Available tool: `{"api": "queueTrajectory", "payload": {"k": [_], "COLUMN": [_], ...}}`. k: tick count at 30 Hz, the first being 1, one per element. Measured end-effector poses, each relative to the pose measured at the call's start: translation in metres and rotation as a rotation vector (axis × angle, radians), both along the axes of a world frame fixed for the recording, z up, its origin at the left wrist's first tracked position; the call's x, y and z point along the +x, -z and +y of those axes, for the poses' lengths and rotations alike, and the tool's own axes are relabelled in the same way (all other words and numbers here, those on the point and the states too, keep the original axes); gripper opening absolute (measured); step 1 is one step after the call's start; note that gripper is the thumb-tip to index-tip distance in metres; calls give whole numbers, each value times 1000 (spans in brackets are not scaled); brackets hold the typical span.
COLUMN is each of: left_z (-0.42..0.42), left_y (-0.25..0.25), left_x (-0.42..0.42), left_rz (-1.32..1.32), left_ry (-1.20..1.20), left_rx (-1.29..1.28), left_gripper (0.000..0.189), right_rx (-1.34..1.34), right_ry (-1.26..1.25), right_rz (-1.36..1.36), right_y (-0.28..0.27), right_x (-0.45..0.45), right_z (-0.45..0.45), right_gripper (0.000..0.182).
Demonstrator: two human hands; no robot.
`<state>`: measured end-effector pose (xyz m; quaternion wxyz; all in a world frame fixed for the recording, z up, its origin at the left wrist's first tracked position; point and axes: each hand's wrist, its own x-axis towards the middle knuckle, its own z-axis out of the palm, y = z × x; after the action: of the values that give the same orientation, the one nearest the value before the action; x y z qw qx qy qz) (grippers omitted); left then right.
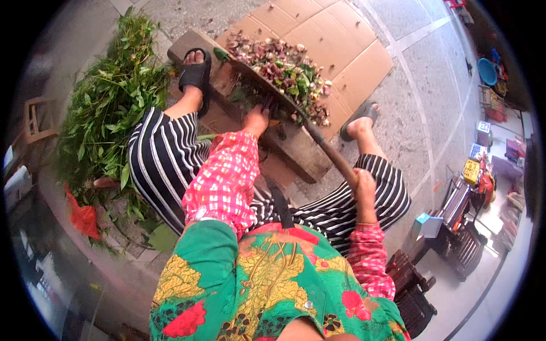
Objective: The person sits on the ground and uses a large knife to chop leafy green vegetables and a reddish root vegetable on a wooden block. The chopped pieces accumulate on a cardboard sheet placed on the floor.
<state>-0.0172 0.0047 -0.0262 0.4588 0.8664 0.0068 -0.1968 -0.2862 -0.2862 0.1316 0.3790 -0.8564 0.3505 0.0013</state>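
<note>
My right hand [364, 185] is closed around the wooden handle of a long chopping knife [315, 130]. Its dark blade slants up to the left across a thick wooden block [294, 147]. On the near side of the blade, my left hand [256, 120] reaches down to a dark purplish plant piece [269, 103]; shadow and blur hide its fingertips and grip. Beyond the blade, a heap of chopped reddish-brown and pale pieces with green leaves [294, 76] lies on a flattened cardboard sheet [362, 64]. A green stem [207, 137] shows beside my left sleeve.
My left foot in a black slide sandal [194, 74] rests on the block's far end; my right foot [362, 121] is on the floor. Left lies a large pile of leafy green stalks [128, 93], near a red plastic bag [83, 215]. Dark wooden furniture [463, 245] stands at right.
</note>
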Motion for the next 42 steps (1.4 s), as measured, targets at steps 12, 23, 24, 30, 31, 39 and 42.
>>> {"api": "queueTrajectory", "payload": {"k": [12, 23, 24, 30, 31, 39, 42], "left_z": [-2, 4, 5, -5, -1, -4, -4], "left_y": [-18, -12, -13, 1, 9, -33, -28], "left_x": [6, -14, -13, -7, -15, -1, 2], "left_rz": [166, 364, 367, 288, 278, 309, 286], "left_ry": [140, 131, 145, 156, 146, 118, 190], "left_rx": [61, 302, 282, 219, 238, 163, 202], "left_gripper": [46, 57, 55, 50, 50, 44, 43], "right_rx": [240, 146, 171, 158, 186, 281, 242], "right_ry": [41, 2, 26, 88, 98, 14, 53], "right_rz": [-20, -41, -38, 83, 79, -50, 50], "right_y": [-135, -98, -95, -40, -63, -185, -107], "right_x": [62, 46, 45, 21, 31, 93, 50], "right_z": [69, 66, 66, 31, 41, 102, 55], "right_gripper": [25, 33, 33, 30, 30, 27, 28]}}
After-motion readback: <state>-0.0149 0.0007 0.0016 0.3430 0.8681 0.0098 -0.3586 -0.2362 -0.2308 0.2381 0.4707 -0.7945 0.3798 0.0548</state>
